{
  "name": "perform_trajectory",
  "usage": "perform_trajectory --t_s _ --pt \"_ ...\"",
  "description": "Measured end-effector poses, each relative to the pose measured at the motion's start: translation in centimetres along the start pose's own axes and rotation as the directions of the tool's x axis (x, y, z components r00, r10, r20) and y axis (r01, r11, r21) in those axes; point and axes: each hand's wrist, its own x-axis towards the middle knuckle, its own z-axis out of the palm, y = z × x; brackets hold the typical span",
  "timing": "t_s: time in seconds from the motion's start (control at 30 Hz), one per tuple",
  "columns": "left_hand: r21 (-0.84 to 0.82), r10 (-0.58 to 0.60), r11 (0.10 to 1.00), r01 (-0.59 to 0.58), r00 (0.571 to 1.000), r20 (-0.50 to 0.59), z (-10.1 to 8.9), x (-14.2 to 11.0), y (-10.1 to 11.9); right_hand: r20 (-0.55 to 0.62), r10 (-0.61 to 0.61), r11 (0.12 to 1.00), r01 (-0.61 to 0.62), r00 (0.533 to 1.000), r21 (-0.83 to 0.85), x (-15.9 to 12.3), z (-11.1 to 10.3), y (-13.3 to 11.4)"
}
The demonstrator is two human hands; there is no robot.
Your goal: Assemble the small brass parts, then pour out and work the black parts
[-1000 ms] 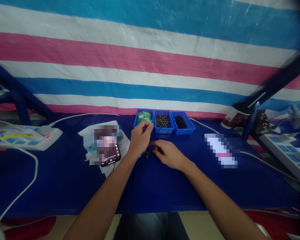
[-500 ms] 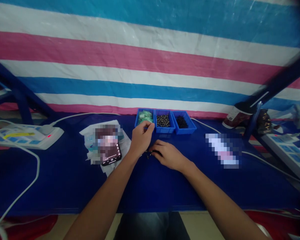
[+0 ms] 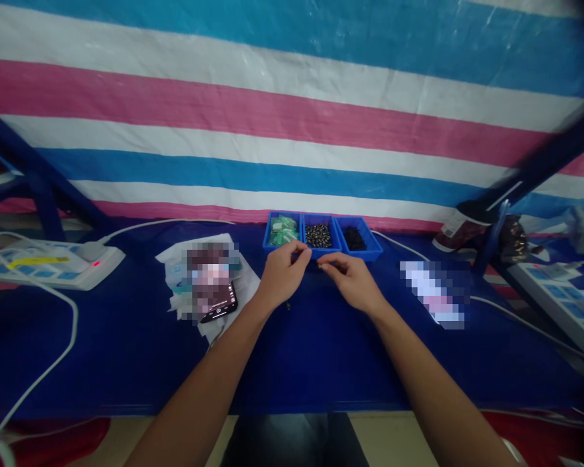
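Observation:
My left hand [image 3: 285,271] is closed in a pinch in front of the left and middle bins; what is between its fingertips, if anything, is hidden. Just to its right, my right hand [image 3: 353,280] pinches a small dark part with a brass glint [image 3: 320,265]. The fingertips of both hands are close together but apart. A tiny dark and brass piece [image 3: 288,305] lies on the blue table [image 3: 316,363] beside my left wrist. Beyond the hands stand three joined blue bins: green packets [image 3: 283,228], black-and-brass parts [image 3: 318,235] and black pieces [image 3: 353,238].
A lit phone [image 3: 219,310] lies on white plastic wrapping [image 3: 246,275] at left. Another blurred-out bright item [image 3: 433,295] is at right. Power strips [image 3: 102,266] with white cables sit at both sides. A dark red cup [image 3: 455,227] lies tilted at back right.
Both hands have moved up toward the bins, the right one also shifting rightward. The tiny piece near the fingers now lies uncovered on the table.

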Motion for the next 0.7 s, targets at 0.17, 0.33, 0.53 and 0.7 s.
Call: perform_trajectory --t_s 0.17,0.33,0.53,0.7 --pt "0.003 0.11 0.994 -0.111 0.989 0.095 0.5 -0.3 0.2 0.034 0.262 0.811 -0.239 0.965 0.534 0.2 -0.2 0.0" --pt "-0.014 0.188 0.982 -0.188 0.977 0.096 0.3 -0.4 0.6 0.122 0.355 0.623 -0.332 0.927 0.708 0.0 0.4 -0.7" --pt "-0.017 0.164 0.987 -0.163 0.981 0.103 0.3 -0.4 0.7 0.188 0.366 0.576 -0.38 0.911 0.723 0.0 0.8 -0.5" --pt "0.064 0.137 0.988 -0.14 0.989 0.046 0.3 -0.2 0.1 0.03 0.267 0.848 -0.25 0.963 0.467 -0.1 0.9 -0.9"
